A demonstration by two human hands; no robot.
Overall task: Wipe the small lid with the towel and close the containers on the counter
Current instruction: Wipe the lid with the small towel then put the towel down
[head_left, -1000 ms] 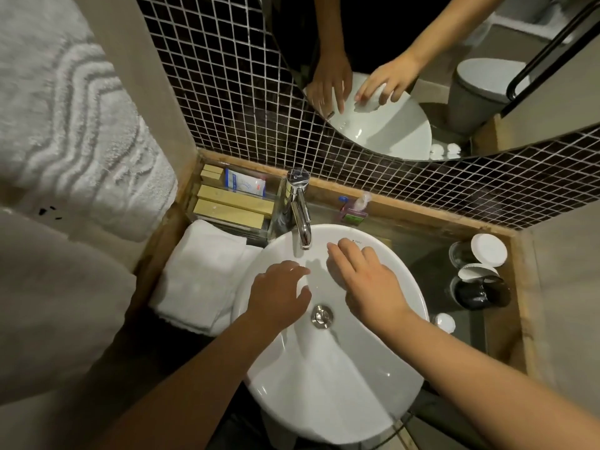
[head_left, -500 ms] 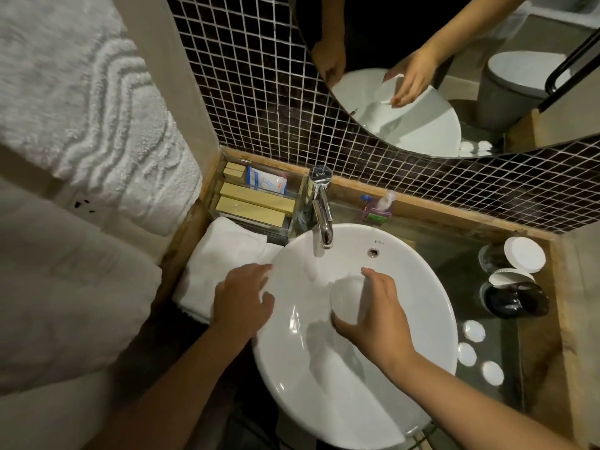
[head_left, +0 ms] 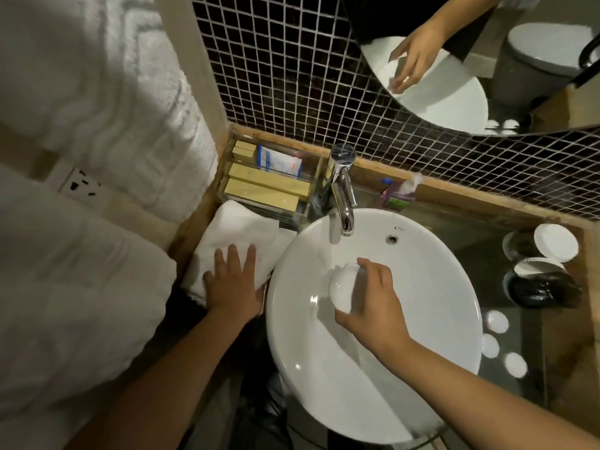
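Note:
My right hand (head_left: pixel 373 303) holds a small round white lid (head_left: pixel 344 289) over the middle of the white sink basin (head_left: pixel 431 277). My left hand (head_left: pixel 232 280) lies flat, fingers spread, on the folded white towel (head_left: pixel 240 228) left of the basin. On the counter at the right stand two dark glass containers: the far one (head_left: pixel 518 245) has a white lid (head_left: pixel 556 238) leaning on its rim, the near one (head_left: pixel 542 289) has a white lid (head_left: pixel 537 266) tilted at its back edge. Three small white caps (head_left: pixel 496 321) lie on the counter in front of them.
A chrome tap (head_left: pixel 341 186) rises behind the basin. A clear tray (head_left: pixel 269 183) with boxed toiletries sits at the back left, a small bottle and packet (head_left: pixel 399 193) at the back. White towels (head_left: pixel 97 92) hang at left. A mirror (head_left: pixel 487 60) is above.
My right hand picked the lid up from the basin and holds it higher. My left hand left the basin and moved left onto the folded towel.

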